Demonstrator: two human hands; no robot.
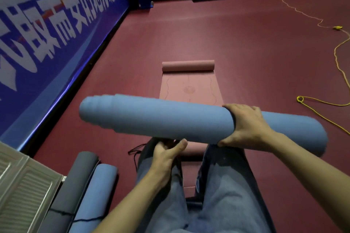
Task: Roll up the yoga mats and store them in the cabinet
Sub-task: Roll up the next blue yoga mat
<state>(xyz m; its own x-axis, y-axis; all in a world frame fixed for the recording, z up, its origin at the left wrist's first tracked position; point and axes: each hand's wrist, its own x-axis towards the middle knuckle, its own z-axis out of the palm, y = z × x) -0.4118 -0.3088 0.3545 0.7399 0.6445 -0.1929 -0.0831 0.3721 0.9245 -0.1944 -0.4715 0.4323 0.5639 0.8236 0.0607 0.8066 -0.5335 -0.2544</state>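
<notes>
One rolled-up blue foam yoga mat (170, 121) is held in the air by the right hand (246, 125), curled around it, while something dark under it is pinched by the left hand (166, 153), above one half-rolled pink mat (188, 81) on the red floor (246, 53), with two rolled mats, one dark grey (75, 185) and one blue (96, 191), lying beside the grey metal cabinet (24, 191).

4 mats (155, 119) – 3 rolled, 1 part-rolled.
</notes>
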